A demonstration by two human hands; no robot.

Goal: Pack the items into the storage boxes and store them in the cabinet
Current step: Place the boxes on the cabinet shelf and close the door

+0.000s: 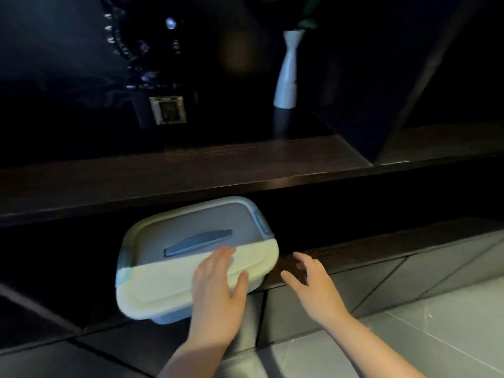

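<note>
1. Dark cabinet [191, 170], low shelf open.
2. Storage box [191, 255], lidded, half in at shelf's front edge, long axis skewed left-to-right, overhanging.
3. Left hand [218, 290] nearer, fingers flat on lid's near right corner.
4. Right hand [313, 285] just beside, spread wide, holding nothing.

Tall white narrow-necked ceramic vase [287, 72] upright on dark shelf top. Small square silver-framed plaque [167, 109] well left of vase. Pale grey floor tiles [425, 331] below vase, lower right.
</note>
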